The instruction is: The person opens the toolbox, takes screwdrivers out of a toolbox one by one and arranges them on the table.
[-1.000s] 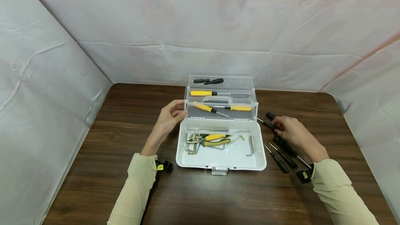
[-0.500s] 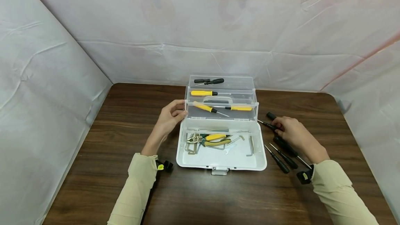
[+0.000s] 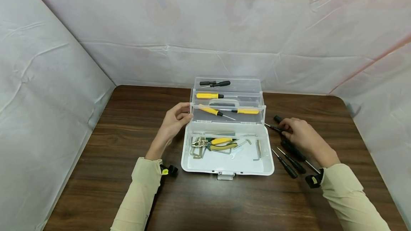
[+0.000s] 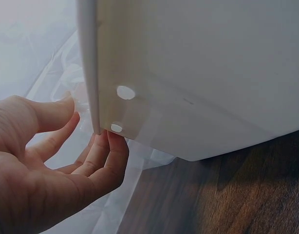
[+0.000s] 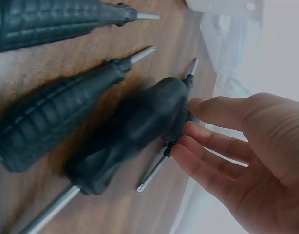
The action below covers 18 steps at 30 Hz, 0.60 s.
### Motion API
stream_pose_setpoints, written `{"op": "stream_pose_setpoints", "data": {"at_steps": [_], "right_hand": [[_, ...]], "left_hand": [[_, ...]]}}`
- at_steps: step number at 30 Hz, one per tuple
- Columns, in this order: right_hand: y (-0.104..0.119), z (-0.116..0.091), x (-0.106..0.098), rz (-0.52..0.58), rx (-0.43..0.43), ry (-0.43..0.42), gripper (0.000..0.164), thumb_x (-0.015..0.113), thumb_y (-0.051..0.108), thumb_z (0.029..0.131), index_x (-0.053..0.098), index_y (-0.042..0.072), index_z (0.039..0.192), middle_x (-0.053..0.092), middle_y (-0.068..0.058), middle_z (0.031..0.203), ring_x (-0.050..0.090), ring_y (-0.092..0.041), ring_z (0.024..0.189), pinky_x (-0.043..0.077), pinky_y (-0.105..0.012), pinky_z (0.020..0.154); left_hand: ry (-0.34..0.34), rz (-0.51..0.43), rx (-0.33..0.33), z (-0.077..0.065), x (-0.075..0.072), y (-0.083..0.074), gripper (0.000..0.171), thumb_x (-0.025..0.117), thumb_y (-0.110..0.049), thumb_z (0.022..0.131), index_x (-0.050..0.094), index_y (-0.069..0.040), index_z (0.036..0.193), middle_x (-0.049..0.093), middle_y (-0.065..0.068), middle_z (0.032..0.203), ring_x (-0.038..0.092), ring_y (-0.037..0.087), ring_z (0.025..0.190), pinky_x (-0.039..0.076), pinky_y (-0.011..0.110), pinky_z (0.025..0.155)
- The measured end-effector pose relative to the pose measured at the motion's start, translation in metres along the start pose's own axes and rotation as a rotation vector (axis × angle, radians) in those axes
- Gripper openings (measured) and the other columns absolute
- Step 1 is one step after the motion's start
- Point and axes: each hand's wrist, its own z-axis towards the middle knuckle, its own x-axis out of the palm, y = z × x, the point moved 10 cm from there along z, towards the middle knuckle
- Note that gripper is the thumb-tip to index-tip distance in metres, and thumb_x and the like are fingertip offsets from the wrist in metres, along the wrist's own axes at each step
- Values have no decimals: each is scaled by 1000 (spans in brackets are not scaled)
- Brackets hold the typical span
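A white toolbox (image 3: 199, 165) stands opened, its clear tiered trays (image 3: 224, 118) raised at the back. My left hand (image 3: 171, 122) holds the left edge of the trays; in the left wrist view its fingertips (image 4: 118, 146) curl behind the pale wall, thumb on the near side. Right of the box, my right hand (image 3: 305, 138) pinches a slim black screwdriver (image 5: 176, 122) lying on the table, partly hidden by the fingers and a thicker black screwdriver (image 5: 135, 122). Another black handle (image 3: 278, 118) lies just beyond these fingertips.
Two more black screwdrivers (image 3: 284, 164) lie between the box and my right wrist. Pliers (image 3: 223, 147) and several hex keys (image 3: 258, 150) are in the box bottom. Yellow screwdrivers (image 3: 208, 96) and small black ones (image 3: 221, 83) sit in the trays. White sheeting (image 3: 205, 60) borders the table.
My right hand has shifted very slightly at the screwdriver. The left hand, the toolbox and the other tools stay as they were.
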Motion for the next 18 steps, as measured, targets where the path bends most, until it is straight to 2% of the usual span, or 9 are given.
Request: {"op": "stream_pose_setpoints", "data": {"at_steps": [7,18], "right_hand": [[10,6,-13,-30,-29,-45,22,71,2,93,70,-1,115,69,-11,94,65,-27,86,52,-49,77],[30,14,-36,-19,-48,-53,22,71,2,95,70,0,117,71,-16,106,67,-30,92,55,-50,80]], "left_hand": [[-1,-1,0,0,0,0,47,66,-7,103,55,-13,148,61,19,140,67,19,112,57,44,99],[-1,6,-3,0,1,0,47,66,-8,103,55,-13,148,60,18,141,66,24,116,57,43,99]]}}
